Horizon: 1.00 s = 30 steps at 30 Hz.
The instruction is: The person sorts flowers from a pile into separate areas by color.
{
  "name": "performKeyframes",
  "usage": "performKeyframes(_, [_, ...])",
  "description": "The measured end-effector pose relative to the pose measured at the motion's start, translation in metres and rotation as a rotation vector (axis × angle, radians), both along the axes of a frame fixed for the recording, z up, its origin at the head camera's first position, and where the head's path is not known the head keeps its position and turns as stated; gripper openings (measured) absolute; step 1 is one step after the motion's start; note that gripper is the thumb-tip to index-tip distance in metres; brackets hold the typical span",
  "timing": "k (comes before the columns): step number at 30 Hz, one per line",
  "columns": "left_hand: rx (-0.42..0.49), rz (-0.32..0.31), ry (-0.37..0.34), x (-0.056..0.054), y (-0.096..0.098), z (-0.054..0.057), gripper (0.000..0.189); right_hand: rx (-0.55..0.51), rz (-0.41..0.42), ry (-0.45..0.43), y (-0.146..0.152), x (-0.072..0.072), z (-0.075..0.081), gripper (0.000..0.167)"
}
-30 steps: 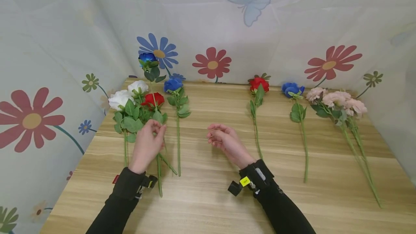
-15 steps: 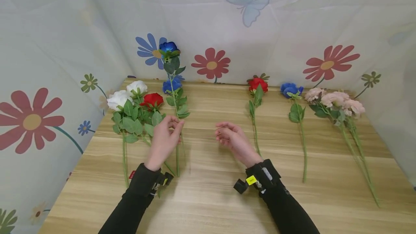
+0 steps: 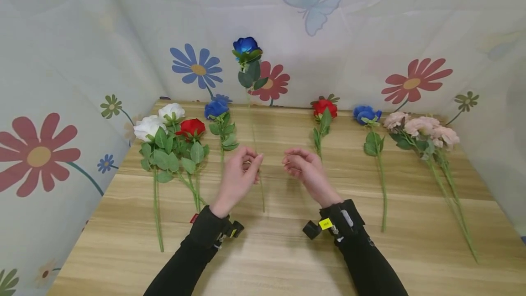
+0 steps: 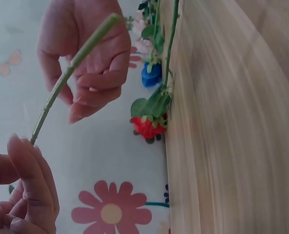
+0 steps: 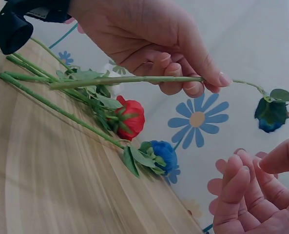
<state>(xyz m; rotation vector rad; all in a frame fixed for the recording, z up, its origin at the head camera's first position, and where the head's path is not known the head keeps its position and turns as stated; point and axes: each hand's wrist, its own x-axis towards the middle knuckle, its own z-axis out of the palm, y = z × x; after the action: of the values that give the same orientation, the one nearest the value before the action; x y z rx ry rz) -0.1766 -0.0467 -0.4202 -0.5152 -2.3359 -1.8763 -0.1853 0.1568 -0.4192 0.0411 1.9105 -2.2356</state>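
Note:
A blue rose [image 3: 247,49] with a long green stem stands raised above the table. My left hand [image 3: 239,172] pinches its stem between thumb and fingers, the bloom up and away from me. In the left wrist view, the stem [image 4: 68,73] sticks out past the left fingertips. My right hand [image 3: 308,170] hovers a little to the right, apart from the stem, its fingers loosely curved around nothing. From the right wrist view, the right fingers [image 5: 237,190] are bent with nothing between them, below the held rose.
Left on the wooden table [image 3: 271,259] lie white roses [image 3: 149,127], a red rose [image 3: 192,128] and a blue rose [image 3: 216,108]. Rightward lie another red rose [image 3: 325,108], another blue rose [image 3: 367,114] and pale pink flowers [image 3: 423,126]. A printed curtain [image 3: 353,22] rises behind.
My left hand has carried the blue rose rightward, away from the left-hand flowers and nearer the middle. My right hand has shifted slightly to the right, still holding nothing.

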Motion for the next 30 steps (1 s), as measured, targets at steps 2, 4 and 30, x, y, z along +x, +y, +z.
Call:
performKeyframes(2, [-0.004,-0.024,0.005,0.0,0.004,-0.001,0.016,0.01,-0.002,0.013,0.003,-0.001,0.001,0.021])
performKeyframes(4, [-0.013,-0.042,0.006,0.0,0.008,-0.002,0.015,0.019,-0.005,0.024,0.005,-0.002,0.002,0.02])
performKeyframes(30, [-0.04,-0.299,-0.14,0.005,0.034,-0.014,0.016,0.06,0.009,0.105,0.018,-0.004,0.01,0.034])
